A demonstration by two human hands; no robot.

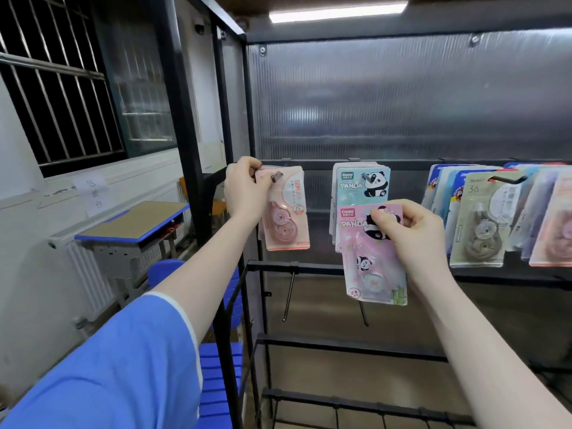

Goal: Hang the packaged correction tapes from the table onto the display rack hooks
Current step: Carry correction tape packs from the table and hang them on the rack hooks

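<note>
The left hand (244,188) pinches the top corner of a peach pack (286,212) at its hook (276,175) on the rack (309,269). The right hand (408,227) pinches a pink panda pack (373,258) near its top, thumb in front and fingers (399,226) curled over its right edge, just below the blue panda packs (356,187) hanging on the next hook.

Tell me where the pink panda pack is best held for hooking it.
Pinch the pink panda pack at its flat card top beside the hang hole, from the right, as the right hand does; the bulging blister below gives a poorer grip, and the hole stays reachable.
</note>
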